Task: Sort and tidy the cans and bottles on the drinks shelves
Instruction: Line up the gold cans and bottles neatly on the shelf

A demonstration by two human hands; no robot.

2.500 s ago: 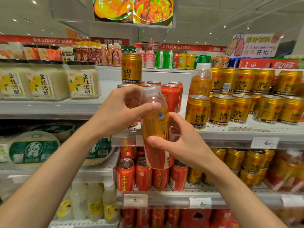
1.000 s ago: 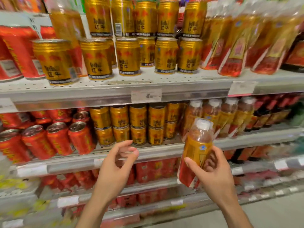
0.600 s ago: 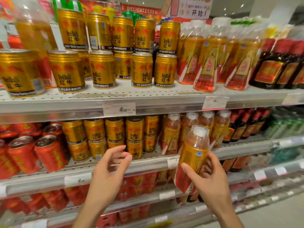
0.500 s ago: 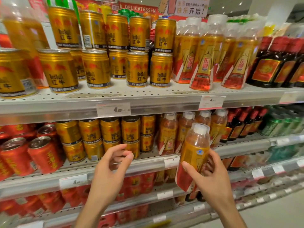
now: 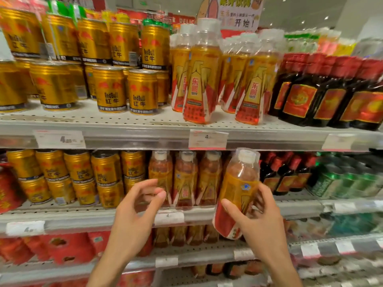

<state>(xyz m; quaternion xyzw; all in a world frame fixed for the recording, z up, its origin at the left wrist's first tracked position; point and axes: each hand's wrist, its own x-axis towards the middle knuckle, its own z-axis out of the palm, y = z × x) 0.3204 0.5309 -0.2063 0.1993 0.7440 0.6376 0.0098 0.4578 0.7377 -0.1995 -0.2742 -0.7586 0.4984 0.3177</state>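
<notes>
A: Item one, nearest?
B: Right hand [image 5: 260, 221], fingers and thumb clamped round one orange drink bottle [image 5: 238, 191], held upright, in front of the middle shelf [image 5: 300, 208]. Left hand [image 5: 134, 212]: empty, fingers loosely curled, apart from the bottle.

A: Behind them?
B: Middle shelf: gold cans [image 5: 78, 175], stacked two high, left; matching orange bottles [image 5: 184, 179] centre; dark red-capped bottles [image 5: 286, 175] right.

A: Farthest?
B: Upper shelf [image 5: 145, 133]: stacked gold cans [image 5: 112, 88], tall orange bottles [image 5: 201, 77], dark bottles [image 5: 323, 94].
</notes>
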